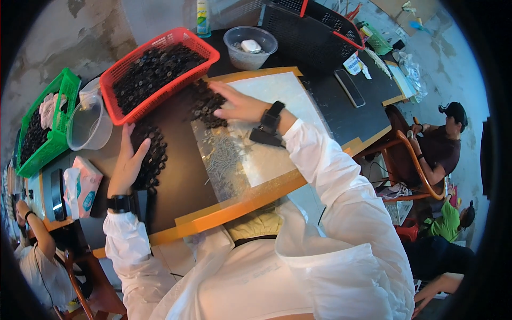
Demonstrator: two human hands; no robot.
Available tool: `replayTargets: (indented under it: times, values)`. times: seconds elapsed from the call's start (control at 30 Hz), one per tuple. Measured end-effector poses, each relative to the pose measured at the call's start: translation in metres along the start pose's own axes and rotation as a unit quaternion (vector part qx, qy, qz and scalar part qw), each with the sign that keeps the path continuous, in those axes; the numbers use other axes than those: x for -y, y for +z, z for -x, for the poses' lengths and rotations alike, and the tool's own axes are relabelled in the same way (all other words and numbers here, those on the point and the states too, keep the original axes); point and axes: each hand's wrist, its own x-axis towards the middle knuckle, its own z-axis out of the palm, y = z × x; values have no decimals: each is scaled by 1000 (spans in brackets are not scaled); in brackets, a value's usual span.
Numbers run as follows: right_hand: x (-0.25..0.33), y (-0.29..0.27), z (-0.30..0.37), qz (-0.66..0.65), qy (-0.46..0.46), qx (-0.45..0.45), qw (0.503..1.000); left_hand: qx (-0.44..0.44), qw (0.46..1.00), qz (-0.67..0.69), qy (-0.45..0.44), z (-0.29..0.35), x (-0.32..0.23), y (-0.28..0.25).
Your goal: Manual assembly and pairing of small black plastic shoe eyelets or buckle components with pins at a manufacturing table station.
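My left hand point(126, 164) rests on the dark table with thumb and fingers apart, beside a loose heap of small black rings point(154, 160). Its fingertips point toward the near edge of a red plastic basket point(214, 55) full of the same black rings. My right hand point(241, 105) is open too, its fingers stretched along a second heap of black rings point(202, 109) close to the basket's right side. Nearer to me lies a scatter of small grey metal pins or screws point(224, 160), on a clear sheet next to a white sheet point(272, 117).
A green basket point(72, 80), clear tub point(90, 125) and tissue pack point(85, 189) stand left. Behind are a bowl with a white item point(250, 45), a bottle point(203, 18) and a black crate point(304, 37). A phone point(350, 88) lies right. Other people sit on both sides.
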Motion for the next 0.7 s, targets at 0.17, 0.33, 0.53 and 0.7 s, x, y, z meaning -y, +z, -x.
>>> replayTargets:
  times: [0.17, 0.33, 0.53, 0.7]
  values:
    - [15, -10, 31, 26, -33, -74, 996, -39, 999, -35, 11, 1, 2, -1]
    - [48, -25, 76, 56, 20, -127, 990, -131, 991, -24, 1, -6, 2, -11]
    - [63, -9, 117, 112, 99, -159, 976, -276, 941, -157, 113, 0, -19, -24]
    - [57, -7, 119, 142, 54, -116, 982, -328, 910, -229, 108, 15, -36, -21]
